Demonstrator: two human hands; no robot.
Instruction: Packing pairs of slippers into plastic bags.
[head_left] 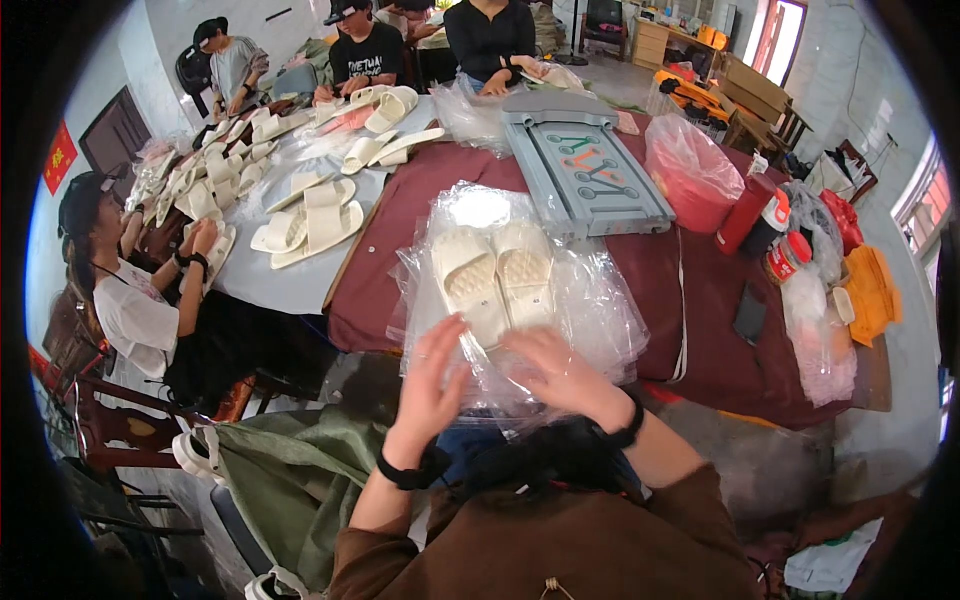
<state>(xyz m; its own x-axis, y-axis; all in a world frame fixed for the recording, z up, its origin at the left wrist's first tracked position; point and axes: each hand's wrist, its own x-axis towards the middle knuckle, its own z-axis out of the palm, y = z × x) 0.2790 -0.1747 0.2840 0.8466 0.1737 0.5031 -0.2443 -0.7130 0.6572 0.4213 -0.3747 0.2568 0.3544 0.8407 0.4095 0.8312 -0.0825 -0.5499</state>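
Observation:
A pair of cream slippers [467,285] lies side by side, toes pointing away from me, on a stack of clear plastic bags [600,300]. Whether the pair is inside the top bag or on it, I cannot tell. My left hand [436,372] is at the heel end of the left slipper, thumb and fingers apart. Close to the heel of the right slipper, my right hand [560,368] has its fingers stretched out over the plastic. Neither hand has a visible grip on anything.
A grey folding stool [590,165] lies beyond the slippers. To the right are a pink plastic-lined tub [690,175], a red bottle [745,213], a jar [788,257] and a phone [750,312]. Loose slippers [310,220] cover the left table; several people work around it.

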